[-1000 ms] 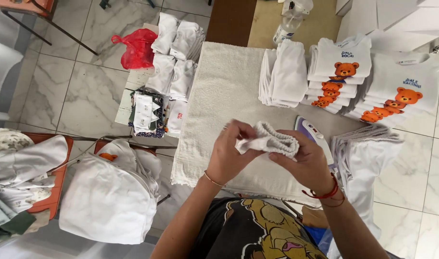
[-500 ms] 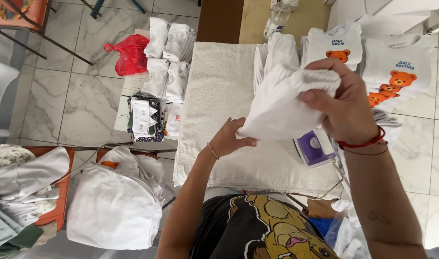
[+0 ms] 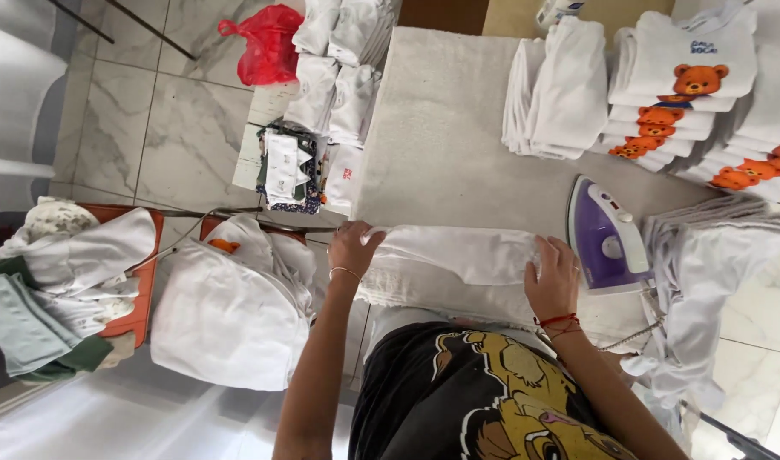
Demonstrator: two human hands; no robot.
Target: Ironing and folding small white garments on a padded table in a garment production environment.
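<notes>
A white garment (image 3: 458,254) lies stretched flat across the near edge of the bench (image 3: 441,128), which is covered with a pale towel. The left hand (image 3: 352,247) pinches the garment's left end, its grip clamped on the cloth; the right hand (image 3: 553,277) rests on the right end with fingers spread flat, pressing rather than closing. A purple iron (image 3: 607,238) stands just beside the right hand. Farther back on the bench sit a stack of folded white cloth (image 3: 560,94) and stacks of white shirts with orange bear prints (image 3: 688,85). To the left, a heap of white fabric (image 3: 228,307) lies near a red bag (image 3: 266,43) on the tiled floor.
</notes>
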